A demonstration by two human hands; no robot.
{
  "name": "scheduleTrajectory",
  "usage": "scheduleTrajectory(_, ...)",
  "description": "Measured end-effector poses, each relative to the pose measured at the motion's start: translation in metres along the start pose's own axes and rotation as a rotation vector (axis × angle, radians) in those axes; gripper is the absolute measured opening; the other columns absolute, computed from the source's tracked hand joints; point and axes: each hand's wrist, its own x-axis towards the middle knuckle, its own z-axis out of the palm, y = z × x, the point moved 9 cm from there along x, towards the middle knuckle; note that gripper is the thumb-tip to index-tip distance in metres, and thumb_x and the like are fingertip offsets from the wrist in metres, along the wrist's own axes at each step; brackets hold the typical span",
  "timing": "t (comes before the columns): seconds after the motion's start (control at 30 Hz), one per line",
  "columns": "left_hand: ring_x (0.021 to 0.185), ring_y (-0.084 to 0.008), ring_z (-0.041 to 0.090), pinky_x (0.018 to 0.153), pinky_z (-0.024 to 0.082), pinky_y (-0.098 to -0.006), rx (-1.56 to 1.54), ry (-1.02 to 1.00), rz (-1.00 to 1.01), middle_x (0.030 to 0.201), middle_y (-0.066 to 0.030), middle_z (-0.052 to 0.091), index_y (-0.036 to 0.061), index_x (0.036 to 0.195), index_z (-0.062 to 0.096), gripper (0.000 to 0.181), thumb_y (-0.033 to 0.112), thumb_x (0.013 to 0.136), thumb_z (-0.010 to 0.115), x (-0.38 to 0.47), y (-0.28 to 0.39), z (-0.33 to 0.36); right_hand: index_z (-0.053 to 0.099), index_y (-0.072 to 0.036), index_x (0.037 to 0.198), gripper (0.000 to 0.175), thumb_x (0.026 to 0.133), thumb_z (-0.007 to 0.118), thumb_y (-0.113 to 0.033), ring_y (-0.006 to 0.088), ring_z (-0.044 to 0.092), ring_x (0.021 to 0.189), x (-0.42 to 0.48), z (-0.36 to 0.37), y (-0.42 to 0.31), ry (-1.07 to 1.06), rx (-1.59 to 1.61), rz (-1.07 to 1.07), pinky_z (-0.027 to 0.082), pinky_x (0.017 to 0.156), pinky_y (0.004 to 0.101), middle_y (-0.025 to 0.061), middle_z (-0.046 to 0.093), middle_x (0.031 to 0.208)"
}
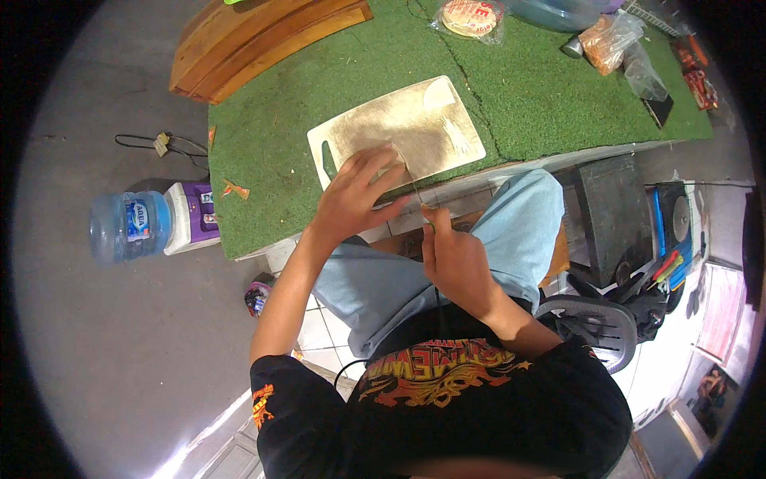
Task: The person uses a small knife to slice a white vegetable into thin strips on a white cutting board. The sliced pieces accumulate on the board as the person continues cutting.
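Observation:
A pale cutting board [359,135] with a handle slot lies tilted near the table's front edge. My left hand [362,191] rests over its near edge, fingers bent and pressing down a pale thin sheet [382,172], mostly hidden beneath them. The handle of a knife is gripped in my right hand [458,260], just off the board. Its narrow blade [412,173] reaches up past my left fingertips onto the board. At the far right corner lies a pale, rounded wedge-shaped sheet [440,94]. Several thin pale strips [458,136] lie together at the right end.
Green matting [269,161] covers the table. Beyond the board are a bag of round sheets [470,18], a wooden stand [269,48] and a blue basin [556,12]. Plastic bags [616,45] and a dark phone-like slab [660,111] lie right. A water bottle [128,226] is left.

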Motion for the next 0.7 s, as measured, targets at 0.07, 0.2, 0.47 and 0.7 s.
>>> scheduleTrajectory(0.07,0.128,-0.0352,0.062,0.108,0.052,-0.047,0.006,0.006,-0.001,0.136,-0.0143,0.064,0.0062,0.123,0.07,0.052,0.018,0.077,0.09,-0.0004,0.0002,-0.0005,0.051,-0.002,0.124,0.03,0.097,0.062,-0.01,0.04,0.07,0.061,0.0003,-0.0005,-0.0008,0.025,0.0,-0.024,0.055,0.051,0.0511,0.0193,0.066,0.067)
scheduleTrajectory(0.2,0.128,-0.0352,0.062,0.107,0.052,-0.0468,0.014,0.017,0.008,0.135,-0.0144,0.064,0.0062,0.123,0.07,0.051,0.018,0.077,0.09,-0.0004,0.0009,-0.0014,0.05,-0.002,0.123,0.03,0.097,0.063,-0.011,0.0396,0.07,0.06,-0.0013,-0.0018,-0.0001,0.042,-0.001,-0.044,0.055,0.05,0.051,0.019,0.066,0.065)
scheduleTrajectory(0.47,0.126,-0.0353,0.063,0.106,0.053,-0.0466,-0.002,0.024,0.013,0.136,-0.0143,0.064,0.0056,0.124,0.07,0.053,0.018,0.076,0.09,-0.0003,0.0011,-0.0021,0.049,-0.001,0.12,0.029,0.097,0.064,-0.012,0.0386,0.07,0.06,0.0004,-0.0021,-0.0044,0.03,-0.048,-0.041,0.054,0.049,0.0497,0.0185,0.065,0.065)
scheduleTrajectory(0.7,0.124,-0.0332,0.064,0.108,0.052,-0.0445,0.051,0.039,0.009,0.131,-0.0127,0.064,0.0081,0.119,0.07,0.045,0.026,0.081,0.086,-0.0001,0.0023,-0.003,0.05,-0.002,0.123,0.032,0.095,0.064,-0.011,0.0387,0.07,0.059,-0.001,-0.0043,-0.003,0.022,-0.059,-0.008,0.055,0.05,0.0499,0.0186,0.066,0.065)
